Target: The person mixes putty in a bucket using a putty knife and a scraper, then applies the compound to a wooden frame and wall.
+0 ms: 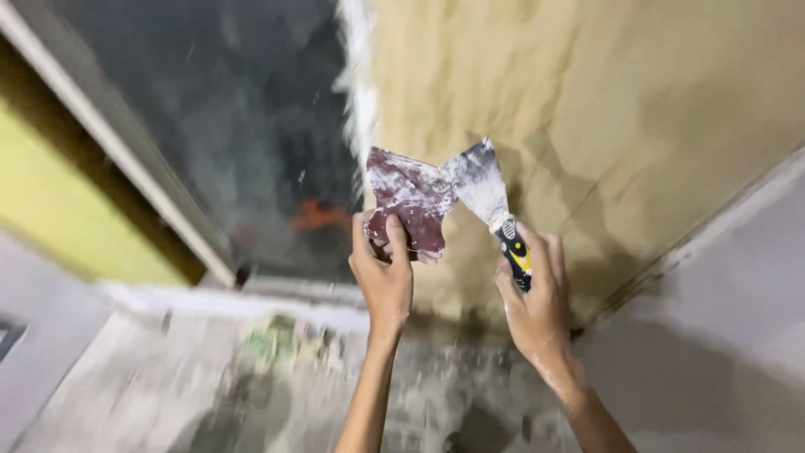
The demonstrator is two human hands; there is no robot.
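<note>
Dark-red flat plate, smeared w/ white putty, pinched in left hand at mid-frame. Its edge meets putty knife: wedge-shaped metal blade, black/yellow handle gripped tight by right hand. Rough tan wall behind.

Head view, looking down. The left hand grips the lower edge of a dark red plate smeared with white putty. The right hand is closed round the black-and-yellow handle of a putty knife, whose putty-coated blade touches the plate's right edge. Behind both: a tan wall with a white strip along its left edge, beside a dark pane. Below: a dusty grey floor.
</note>
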